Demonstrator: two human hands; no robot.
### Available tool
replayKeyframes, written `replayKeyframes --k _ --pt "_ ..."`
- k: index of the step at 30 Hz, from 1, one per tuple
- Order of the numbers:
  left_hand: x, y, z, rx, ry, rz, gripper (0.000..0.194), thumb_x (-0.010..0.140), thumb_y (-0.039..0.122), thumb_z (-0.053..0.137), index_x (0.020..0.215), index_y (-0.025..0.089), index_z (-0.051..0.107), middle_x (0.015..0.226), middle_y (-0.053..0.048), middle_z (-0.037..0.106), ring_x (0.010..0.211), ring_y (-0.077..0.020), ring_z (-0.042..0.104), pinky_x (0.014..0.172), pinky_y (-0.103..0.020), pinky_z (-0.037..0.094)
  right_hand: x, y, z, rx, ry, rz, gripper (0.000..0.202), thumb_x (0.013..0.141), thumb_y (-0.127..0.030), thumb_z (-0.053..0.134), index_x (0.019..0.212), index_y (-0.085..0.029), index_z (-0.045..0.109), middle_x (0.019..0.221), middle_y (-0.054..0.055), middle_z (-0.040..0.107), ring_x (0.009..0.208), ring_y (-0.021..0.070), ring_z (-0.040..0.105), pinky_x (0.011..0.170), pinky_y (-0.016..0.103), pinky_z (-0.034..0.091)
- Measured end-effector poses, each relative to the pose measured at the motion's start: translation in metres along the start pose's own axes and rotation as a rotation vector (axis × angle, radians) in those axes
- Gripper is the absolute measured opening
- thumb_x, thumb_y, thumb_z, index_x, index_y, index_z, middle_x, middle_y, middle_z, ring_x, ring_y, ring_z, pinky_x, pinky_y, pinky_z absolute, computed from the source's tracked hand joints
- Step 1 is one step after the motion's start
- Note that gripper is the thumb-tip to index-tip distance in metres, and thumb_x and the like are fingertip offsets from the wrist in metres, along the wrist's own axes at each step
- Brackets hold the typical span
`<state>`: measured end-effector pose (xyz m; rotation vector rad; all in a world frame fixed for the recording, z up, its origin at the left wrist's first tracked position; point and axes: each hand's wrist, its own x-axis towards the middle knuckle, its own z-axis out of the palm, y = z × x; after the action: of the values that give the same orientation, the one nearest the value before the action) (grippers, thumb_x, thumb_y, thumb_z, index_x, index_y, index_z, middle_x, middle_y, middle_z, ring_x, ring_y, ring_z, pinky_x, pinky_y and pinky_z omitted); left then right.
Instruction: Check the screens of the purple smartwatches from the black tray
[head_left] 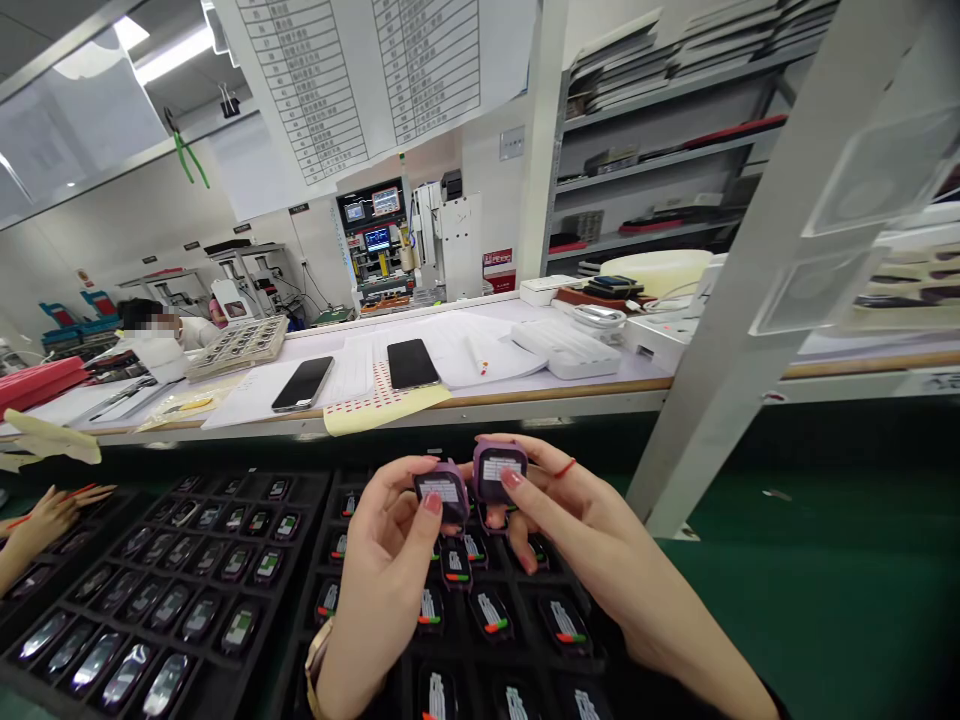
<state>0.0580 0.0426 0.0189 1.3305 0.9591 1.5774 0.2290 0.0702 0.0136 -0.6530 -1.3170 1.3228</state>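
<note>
My left hand (390, 560) holds a purple-framed watch-like device (442, 492), its thumb on the dark face with a white label. A similar purple device (498, 470) is held by my right hand (574, 520), whose thumb presses on its label. The two devices are side by side, almost touching. Below them lies a black tray (465, 670) with several more such devices in its slots, their screens showing white text and red and green marks. Parts of the tray are hidden behind my hands.
Another black tray (281, 570) of devices lies to the left. Beyond it is another person's hand (49, 520). A raised shelf ahead bears two phones (304, 384) (412, 364), papers and a white box (566, 348). A metal post (750, 340) stands at the right.
</note>
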Motion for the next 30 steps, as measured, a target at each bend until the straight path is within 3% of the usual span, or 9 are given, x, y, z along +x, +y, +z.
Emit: replayKeyframes --k 4,8,13,19,22,27,30 --pt "-0.0059 0.0032 0.0005 -0.084 -0.049 -0.034 0.042 0.084 0.034 0.079 0.123 0.029 0.063 0.121 -0.006 0.07 0.107 -0.0201 0.067 0.089 -0.028 0.056 -0.0019 -0.0013 0.001 -0.023 -0.032 -0.013 0.047 0.094 -0.048 0.076 0.132 -0.025 0.06 0.09 0.004 0.068 0.054 0.0151 0.054 0.053 0.028 0.057" --pt "-0.0087 0.0051 0.0008 -0.06 -0.033 -0.044 0.043 0.085 0.036 0.078 0.123 0.027 0.063 0.126 -0.008 0.068 0.107 -0.0216 0.067 0.086 -0.028 0.056 -0.0013 -0.0018 0.0036 -0.009 -0.024 -0.013 0.042 0.095 -0.044 0.075 0.132 -0.027 0.061 0.103 0.006 0.069 0.06 0.0157 0.058 0.054 0.027 0.058" --pt "-0.008 0.0037 -0.0017 0.02 0.006 -0.018 0.035 0.085 0.036 0.078 0.117 0.027 0.066 0.114 -0.006 0.071 0.101 -0.019 0.067 0.085 -0.026 0.056 0.002 -0.0007 0.0054 0.011 -0.015 -0.027 0.045 0.091 -0.05 0.079 0.126 -0.024 0.065 0.088 0.005 0.068 0.063 0.0172 0.059 0.047 0.021 0.054" --pt "-0.0078 0.0053 -0.0066 0.075 0.066 -0.019 0.028 0.096 0.046 0.062 0.115 0.026 0.069 0.085 -0.001 0.069 0.065 -0.0085 0.057 0.06 -0.016 0.049 -0.0013 -0.0018 0.0058 0.049 0.07 0.005 0.036 0.1 -0.052 0.067 0.121 -0.022 0.067 0.092 0.006 0.071 0.054 0.0119 0.054 0.047 0.019 0.049" --pt "-0.0081 0.0065 -0.0054 0.072 0.028 -0.028 0.029 0.097 0.044 0.061 0.12 0.029 0.069 0.088 0.0 0.069 0.067 -0.0076 0.056 0.063 -0.014 0.049 -0.0015 -0.0023 0.0043 0.034 0.07 0.008 0.036 0.101 -0.05 0.066 0.125 -0.023 0.066 0.089 0.005 0.071 0.051 0.0108 0.051 0.047 0.019 0.047" --pt "-0.0088 0.006 0.0017 -0.032 0.042 -0.008 0.023 0.092 0.033 0.069 0.115 0.031 0.073 0.104 -0.002 0.071 0.073 -0.0087 0.059 0.065 -0.014 0.051 0.0006 -0.001 0.0014 -0.02 0.076 0.014 0.034 0.1 -0.042 0.068 0.127 -0.022 0.065 0.065 -0.003 0.061 0.047 0.0111 0.047 0.046 0.018 0.045" --pt "-0.0077 0.003 0.002 -0.033 0.021 0.018 0.024 0.092 0.031 0.069 0.116 0.031 0.073 0.105 -0.002 0.072 0.076 -0.0101 0.062 0.063 -0.014 0.052 0.002 0.001 0.0013 -0.035 0.071 0.013 0.033 0.098 -0.042 0.071 0.123 -0.021 0.066 0.065 -0.002 0.061 0.047 0.0107 0.045 0.044 0.016 0.043"
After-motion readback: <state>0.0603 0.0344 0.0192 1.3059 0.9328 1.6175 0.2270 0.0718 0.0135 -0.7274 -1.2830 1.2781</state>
